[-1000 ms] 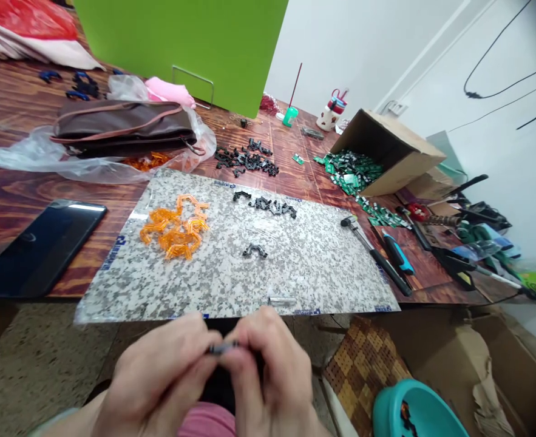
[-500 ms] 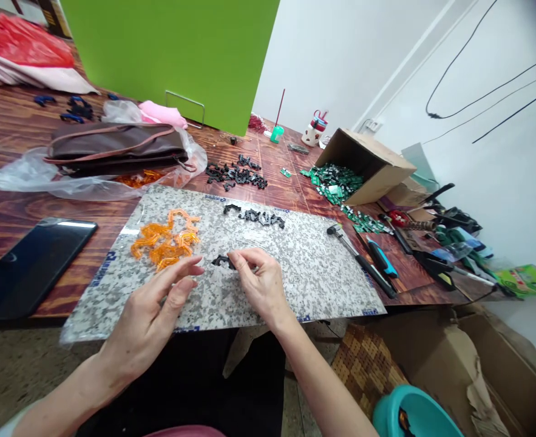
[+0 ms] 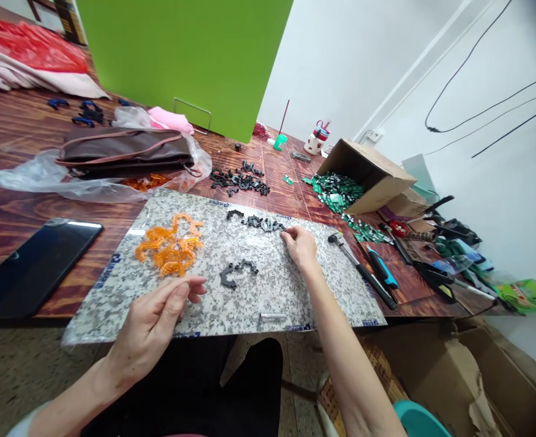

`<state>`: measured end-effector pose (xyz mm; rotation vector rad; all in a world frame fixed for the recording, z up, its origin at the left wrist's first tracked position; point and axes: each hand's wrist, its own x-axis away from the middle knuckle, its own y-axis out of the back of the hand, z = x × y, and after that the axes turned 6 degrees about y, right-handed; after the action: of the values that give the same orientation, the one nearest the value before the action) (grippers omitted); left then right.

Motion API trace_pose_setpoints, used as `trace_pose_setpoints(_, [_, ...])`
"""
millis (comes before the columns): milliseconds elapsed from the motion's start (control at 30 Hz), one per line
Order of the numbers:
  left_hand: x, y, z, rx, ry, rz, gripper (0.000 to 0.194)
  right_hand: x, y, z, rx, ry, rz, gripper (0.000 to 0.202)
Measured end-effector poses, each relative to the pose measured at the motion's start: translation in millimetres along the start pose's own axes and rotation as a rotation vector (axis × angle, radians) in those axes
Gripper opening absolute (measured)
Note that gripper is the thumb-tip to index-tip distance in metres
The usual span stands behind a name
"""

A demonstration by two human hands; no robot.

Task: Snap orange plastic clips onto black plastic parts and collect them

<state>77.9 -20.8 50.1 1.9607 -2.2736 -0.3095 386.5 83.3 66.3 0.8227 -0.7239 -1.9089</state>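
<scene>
My right hand [image 3: 300, 246] is at the right end of a row of black curved plastic pieces [image 3: 261, 223], its thumb and fingers closed on the end piece. Two more black curved pieces, one C-shaped [image 3: 227, 276] and one arched [image 3: 248, 265], lie apart on the speckled board [image 3: 295, 297]. My left hand [image 3: 158, 315] hovers over the board's front edge, fingers loosely stretched out and nothing visible in them. Beyond it sits a pile of translucent orange curved pieces [image 3: 170, 246]. A short silvery rod [image 3: 272, 317] lies near the front edge.
A hammer-like tool [image 3: 363, 273] and a blue-handled cutter [image 3: 383, 267] lie to the right. Behind are more black pieces [image 3: 240, 180] and a tipped cardboard box [image 3: 377, 173] spilling green circuit boards [image 3: 334, 191]. A dark tablet [image 3: 35, 267] lies left, below a brown bag [image 3: 126, 152].
My right hand has moved right and away from me, from the near black piece to the row. Two black pieces and the rod now show. My left hand's fingers have drawn closer together.
</scene>
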Motion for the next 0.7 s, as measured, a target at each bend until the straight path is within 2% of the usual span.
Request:
trace_pose_setpoints(100, [0.5, 0.5, 0.4, 0.000, 0.001, -0.005, 0.038, 7.2, 3.2, 1.9, -0.096, -0.005, -0.039, 0.015])
trace_pose_setpoints(233, [0.6, 1.3, 1.9, 0.055, 0.042, 0.001, 0.040, 32.3, 16.4, 12.6, -0.324, -0.019, -0.041, 0.036])
trace_pose_setpoints(333, [0.4, 1.6, -3.6, 0.128, 0.091, 0.022, 0.039, 61.6, 25.7, 29.2, -0.503, -0.044, 0.059, 0.052])
trace_pose_setpoints(400, [0.3, 0.4, -11.3, 0.181, 0.132, 0.039, 0.040, 81.7, 29.9, 43.7, -0.639, -0.083, 0.140, 0.055])
trace_pose_setpoints(567, [1.1, -10.7, -28.5, 0.337, 0.265, 0.201, 0.045, 123.8, 30.4, 81.2, -1.133, -0.357, 0.380, 0.051])
trace_pose_setpoints(633, [2.4, -15.2, -29.7, 0.392, 0.279, 0.246, 0.044, 137.0, 26.7, 91.2, -1.163, -0.393, 0.445, 0.051])
trace_pose_setpoints(700, [4.2, -17.1, -28.3, 0.415, 0.276, 0.250, 0.042, 145.0, 21.6, 95.0, -1.121, -0.367, 0.517, 0.051])
